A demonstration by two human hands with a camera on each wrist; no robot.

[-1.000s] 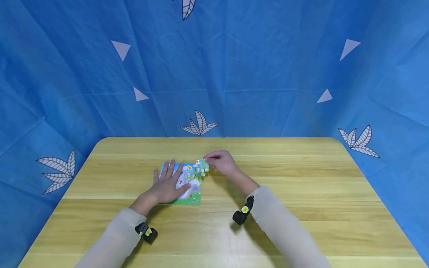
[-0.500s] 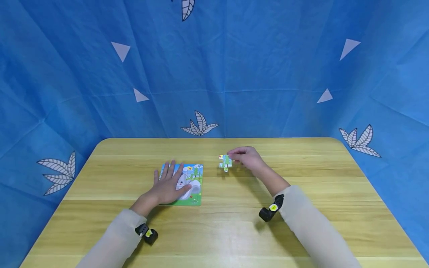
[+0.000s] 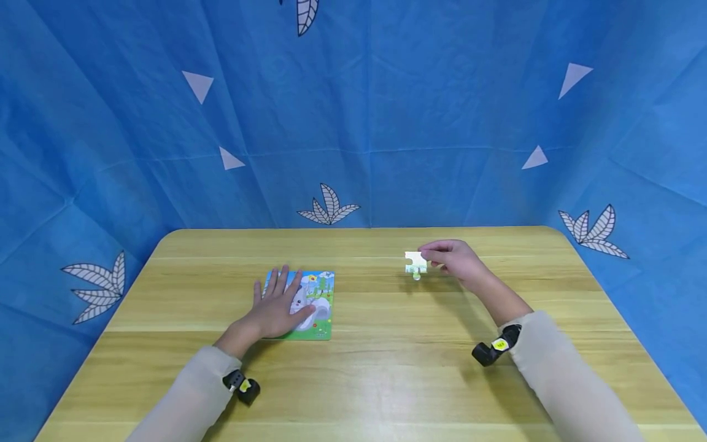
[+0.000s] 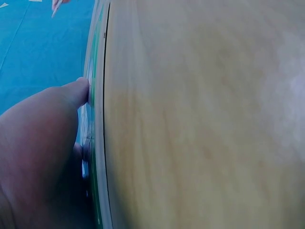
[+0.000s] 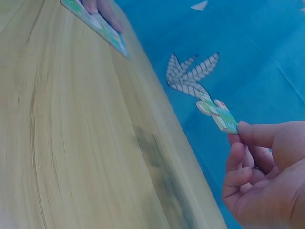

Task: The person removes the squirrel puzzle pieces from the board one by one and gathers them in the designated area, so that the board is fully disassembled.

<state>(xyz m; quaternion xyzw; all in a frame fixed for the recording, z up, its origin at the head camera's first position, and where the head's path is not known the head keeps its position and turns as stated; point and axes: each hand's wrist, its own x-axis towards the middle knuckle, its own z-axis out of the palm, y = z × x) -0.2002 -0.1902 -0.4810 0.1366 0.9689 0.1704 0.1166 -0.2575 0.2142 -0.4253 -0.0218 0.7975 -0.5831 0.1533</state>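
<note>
Spread flat, my left hand point(image 3: 274, 311) rests on a rabbit-picture puzzle board point(image 3: 322, 325) lying on the table, its palm and fingers hiding the board's left part. Between thumb and fingertips my right hand point(image 3: 458, 261) pinches a jigsaw piece point(image 3: 416, 264) by its edge. The jigsaw piece point(image 5: 218, 114) hangs above the table, apart from the board, with a rounded tab pointing down in the head view. In the left wrist view the thumb point(image 4: 71, 95) of the left hand presses on the board point(image 4: 95, 57), seen edge-on.
The wooden table point(image 3: 386, 380) has rounded far corners. A blue cloth point(image 3: 420, 110) with white leaf and triangle prints hangs behind it and along both sides. Each wrist wears a black strap with a small camera point(image 3: 486, 354).
My right hand has lifted the jigsaw piece off the board's upper right corner and carried it to the right, uncovering that corner. The left hand has stayed in place.
</note>
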